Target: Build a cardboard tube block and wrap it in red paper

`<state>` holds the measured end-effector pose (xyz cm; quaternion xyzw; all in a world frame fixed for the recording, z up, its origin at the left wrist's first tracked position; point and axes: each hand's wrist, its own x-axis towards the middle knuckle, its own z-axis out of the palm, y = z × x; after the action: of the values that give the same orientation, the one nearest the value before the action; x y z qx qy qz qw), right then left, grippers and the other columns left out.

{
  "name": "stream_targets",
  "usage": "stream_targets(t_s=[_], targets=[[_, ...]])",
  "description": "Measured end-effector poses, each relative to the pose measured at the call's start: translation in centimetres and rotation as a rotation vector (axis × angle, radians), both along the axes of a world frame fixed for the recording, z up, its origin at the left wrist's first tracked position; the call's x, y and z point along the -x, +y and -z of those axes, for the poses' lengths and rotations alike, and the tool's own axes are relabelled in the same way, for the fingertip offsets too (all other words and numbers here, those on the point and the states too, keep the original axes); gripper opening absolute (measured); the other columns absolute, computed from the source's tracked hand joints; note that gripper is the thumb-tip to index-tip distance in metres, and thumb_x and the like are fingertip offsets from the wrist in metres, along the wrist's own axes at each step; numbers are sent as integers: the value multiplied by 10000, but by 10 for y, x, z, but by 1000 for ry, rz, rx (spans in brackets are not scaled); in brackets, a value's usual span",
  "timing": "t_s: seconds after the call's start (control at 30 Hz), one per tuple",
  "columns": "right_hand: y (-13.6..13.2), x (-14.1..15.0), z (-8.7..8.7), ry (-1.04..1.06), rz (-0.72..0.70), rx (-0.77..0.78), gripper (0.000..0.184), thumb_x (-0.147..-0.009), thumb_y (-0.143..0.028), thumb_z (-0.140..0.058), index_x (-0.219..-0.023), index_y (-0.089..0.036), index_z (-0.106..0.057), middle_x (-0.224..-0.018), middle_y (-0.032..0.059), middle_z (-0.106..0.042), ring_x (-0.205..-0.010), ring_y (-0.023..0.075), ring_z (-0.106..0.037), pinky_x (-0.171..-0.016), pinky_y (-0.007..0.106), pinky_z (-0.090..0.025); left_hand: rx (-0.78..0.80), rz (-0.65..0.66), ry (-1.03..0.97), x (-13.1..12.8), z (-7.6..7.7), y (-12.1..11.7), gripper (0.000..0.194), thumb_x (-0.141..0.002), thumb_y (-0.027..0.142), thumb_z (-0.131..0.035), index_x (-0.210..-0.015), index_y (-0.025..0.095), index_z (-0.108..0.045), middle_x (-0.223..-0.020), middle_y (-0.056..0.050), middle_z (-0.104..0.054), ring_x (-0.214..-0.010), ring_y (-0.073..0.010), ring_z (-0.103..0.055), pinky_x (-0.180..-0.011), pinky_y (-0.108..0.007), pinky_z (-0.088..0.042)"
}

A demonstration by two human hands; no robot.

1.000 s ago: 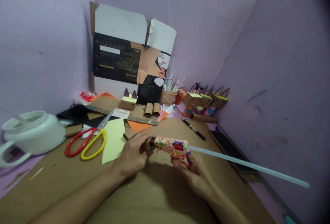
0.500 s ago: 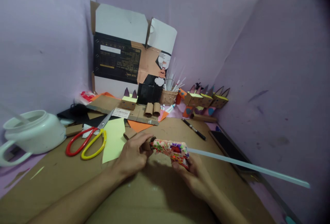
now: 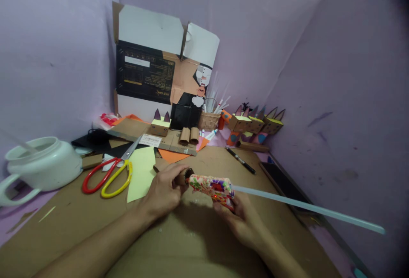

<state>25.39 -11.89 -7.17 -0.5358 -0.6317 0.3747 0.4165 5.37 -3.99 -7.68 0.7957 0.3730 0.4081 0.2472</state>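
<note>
In the head view, the cardboard sheet (image 3: 188,252) covering the counter runs forward between the forearms to a black pen (image 3: 240,160). Its right edge slants along a dark flat slab (image 3: 284,184) near the purple wall (image 3: 354,99); on the left, pinkish surface shows past its edge, beneath a glossy, rounded white pot (image 3: 44,165). The left hand (image 3: 164,190) is curled closed around a short brown cardboard tube (image 3: 182,175), above the sheet. The right hand (image 3: 238,214) is wrapped around the grip of a flower-patterned glue gun (image 3: 211,184), whose front end is at the tube's open mouth; whether they touch cannot be told. A long, smooth translucent glue stick (image 3: 306,203) juts from its back toward the right wall. Left of the left hand lie flat pale-yellow paper (image 3: 140,175) and metal scissors with red and yellow loops (image 3: 107,178). Farther back are two small cardboard tubes (image 3: 184,136) and a woven-looking basket (image 3: 209,121).
</note>
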Motion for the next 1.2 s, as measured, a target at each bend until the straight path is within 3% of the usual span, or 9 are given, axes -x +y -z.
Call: stream_targets(t_s=[0.13, 0.33, 0.6, 0.77, 0.97, 1.2], targets=[[0, -1, -1, -2, -8, 27, 215, -789, -341, -555, -837, -152, -647, -687, 27, -602, -608, 161, -518, -559, 243, -418, -5, -8, 8, 1, -2, 0, 381, -684, 75, -523, -1047, 157, -602, -959, -63, -656, -842, -182, -603, -718, -297, -476], [0, -1, -4, 36, -77, 34, 247, -821, -292, -532, -1006, -165, -636, -880, 60, -656, -772, 205, -581, -709, 284, -460, -13, -26, 15, 1, -4, 1, 411, -663, 56, -512, -1054, 146, -604, -956, -71, -668, -856, -189, -605, -731, -303, -478], [2, -5, -9, 110, -36, 20, 229, -800, -357, -570, -902, -164, -638, -774, 49, -652, -719, 194, -593, -653, 267, -472, 72, -98, 8, 1, -2, 3, 358, -711, 101, -578, -1059, 183, -605, -1020, -59, -655, -943, -205, -585, -785, -323, -482], [2, -2, -12, 202, -60, 59, 316, -756, -423, -626, -943, -171, -657, -893, 88, -696, -889, 246, -624, -791, 332, -483, 44, -92, 10, 1, -1, 3, 343, -725, 124, -594, -1059, 200, -604, -987, -46, -661, -889, -192, -586, -777, -329, -486], [2, 2, -17, 193, -32, 77, 386, -724, -512, -634, -904, -173, -678, -860, 99, -705, -890, 280, -631, -791, 379, -492, 0, -113, 24, 0, -4, 2, 306, -720, 118, -592, -1015, 199, -620, -962, -43, -671, -885, -195, -590, -767, -324, -487], [1, 0, -10, 108, -29, 95, 318, -763, -456, -592, -855, -158, -655, -801, 83, -663, -750, 226, -592, -686, 319, -475, 15, -93, 21, 1, -2, 1, 348, -704, 95, -571, -1039, 184, -607, -979, -47, -670, -890, -192, -605, -769, -305, -486]])
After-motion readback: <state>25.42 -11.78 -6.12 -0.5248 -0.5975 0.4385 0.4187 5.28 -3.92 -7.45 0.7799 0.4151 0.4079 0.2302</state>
